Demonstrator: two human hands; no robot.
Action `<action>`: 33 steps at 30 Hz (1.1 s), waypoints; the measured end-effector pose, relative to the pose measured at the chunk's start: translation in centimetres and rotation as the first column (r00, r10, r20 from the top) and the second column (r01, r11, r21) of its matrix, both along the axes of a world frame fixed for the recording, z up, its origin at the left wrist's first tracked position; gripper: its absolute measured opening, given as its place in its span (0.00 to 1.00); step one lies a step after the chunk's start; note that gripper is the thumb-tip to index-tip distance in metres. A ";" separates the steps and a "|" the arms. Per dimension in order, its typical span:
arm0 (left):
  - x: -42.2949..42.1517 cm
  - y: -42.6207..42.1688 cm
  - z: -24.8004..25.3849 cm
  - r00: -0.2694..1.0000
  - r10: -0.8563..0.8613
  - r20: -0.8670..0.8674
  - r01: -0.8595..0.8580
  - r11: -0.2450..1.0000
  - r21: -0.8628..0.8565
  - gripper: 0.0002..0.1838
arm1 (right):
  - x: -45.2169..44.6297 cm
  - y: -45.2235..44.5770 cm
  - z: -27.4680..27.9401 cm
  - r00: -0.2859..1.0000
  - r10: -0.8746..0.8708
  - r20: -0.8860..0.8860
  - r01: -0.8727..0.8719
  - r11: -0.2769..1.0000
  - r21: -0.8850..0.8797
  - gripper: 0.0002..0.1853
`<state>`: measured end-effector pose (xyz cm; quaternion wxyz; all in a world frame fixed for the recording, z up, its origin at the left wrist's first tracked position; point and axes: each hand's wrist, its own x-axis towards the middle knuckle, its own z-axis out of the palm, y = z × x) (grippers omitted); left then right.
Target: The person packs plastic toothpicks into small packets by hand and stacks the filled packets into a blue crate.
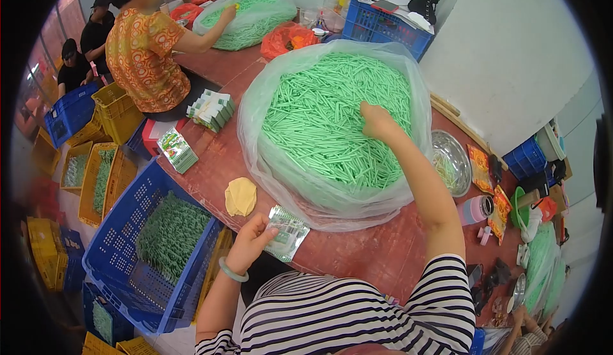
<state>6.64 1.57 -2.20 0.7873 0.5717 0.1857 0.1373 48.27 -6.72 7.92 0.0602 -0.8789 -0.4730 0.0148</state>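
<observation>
My left hand (253,239), a bracelet at its wrist, is closed on a silver-and-green packet (287,235) over the table's near edge. My right hand (378,122) reaches over a heap of thin green sticks (319,112) in a large clear plastic bag (255,157). Its fingers are curled down at the heap's surface, and what lies between them is hidden. Just beyond my left hand lies a folded yellow cloth-like piece (241,196). Farther left are a fanned stack of green packets (177,151) and a bundled stack of packets (211,110).
A blue crate (115,253) holding green packets stands beside the table at left. Right of the bag are a metal bowl (451,163) and a pink cup (476,210). A co-worker in an orange patterned shirt (143,55) reaches into another bag of sticks (246,20).
</observation>
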 end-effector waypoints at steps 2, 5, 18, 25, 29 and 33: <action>0.3 -0.2 2.1 0.998 -0.009 0.055 0.021 0.978 -0.210 0.08 | -0.3 -0.1 0.8 0.998 0.004 -0.060 -0.005 1.000 -0.020 0.19; 1.0 0.0 3.1 0.995 -0.008 0.104 0.057 0.876 -0.480 0.13 | 0.3 -0.6 0.4 0.991 0.046 -0.123 -0.041 0.998 0.039 0.20; 9.5 -0.7 7.4 0.985 0.067 0.161 -0.025 0.968 -0.249 0.12 | 0.0 -2.6 2.6 0.546 0.183 -0.818 0.352 0.836 0.422 0.07; 13.9 0.2 9.6 0.974 0.123 0.188 -0.112 0.991 -0.067 0.10 | -0.9 -2.3 1.8 0.780 0.205 -0.591 0.073 0.909 0.411 0.06; 14.5 0.2 10.5 0.969 0.143 0.200 -0.135 0.989 -0.055 0.10 | -0.8 -2.5 2.3 0.767 0.239 -0.595 -0.022 0.937 0.349 0.07; 14.5 0.8 9.8 0.973 0.131 0.192 -0.120 0.991 -0.065 0.11 | -1.0 -2.8 3.4 0.717 0.161 -0.679 0.080 0.948 0.308 0.06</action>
